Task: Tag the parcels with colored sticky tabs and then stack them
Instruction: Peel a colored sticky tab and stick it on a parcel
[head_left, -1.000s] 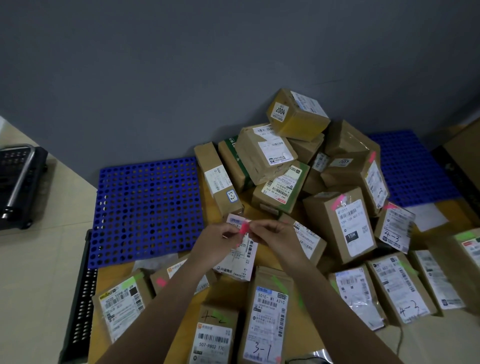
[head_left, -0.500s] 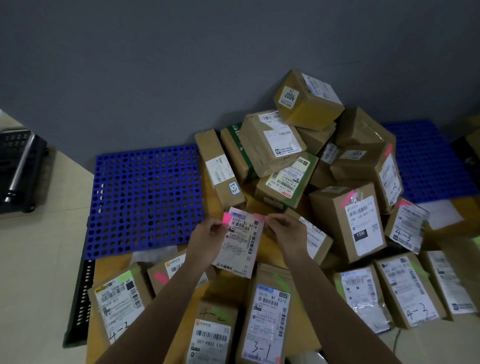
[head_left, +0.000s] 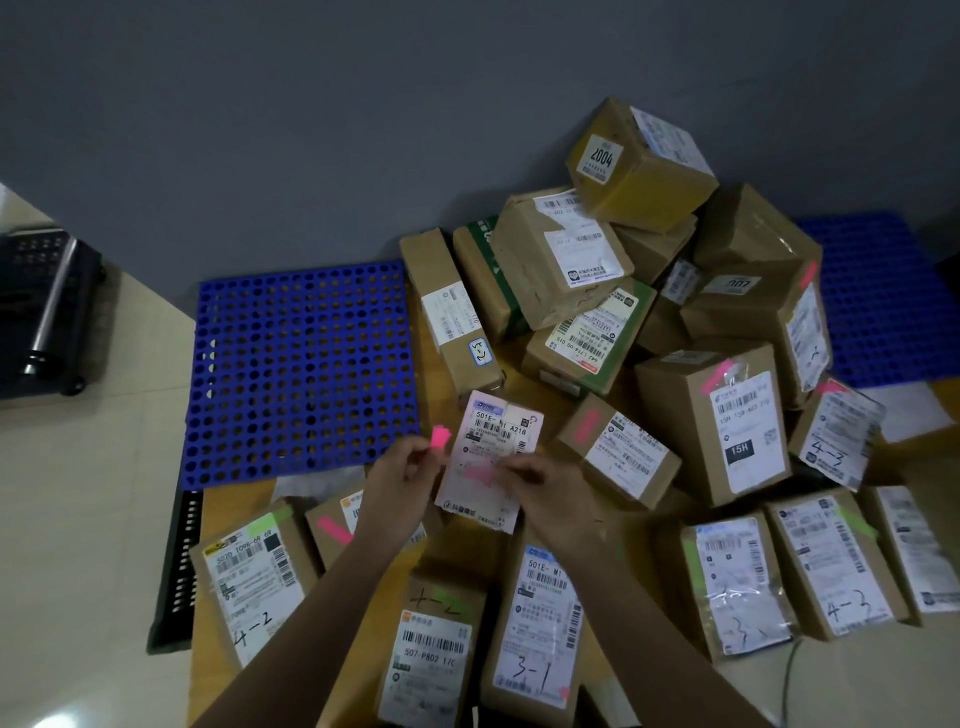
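A flat parcel with a white label reading 501E lies tilted in the middle of the table. My left hand pinches a small pad of pink sticky tabs just left of that parcel. My right hand pinches one end of a single pink tab, which lies blurred across the label's middle. Several brown parcels with pink or green tabs lie in front, among them one marked 3-1 and one marked 4-2.
A loose heap of brown boxes rises at the back right against the grey wall. Blue perforated pallets lie at the left and far right. A black crate edge and a black device stand at the left.
My hands have drawn apart. The right hand has carried one pink tab down from the parcel's top edge to the middle of the label, while the left still holds the pad.
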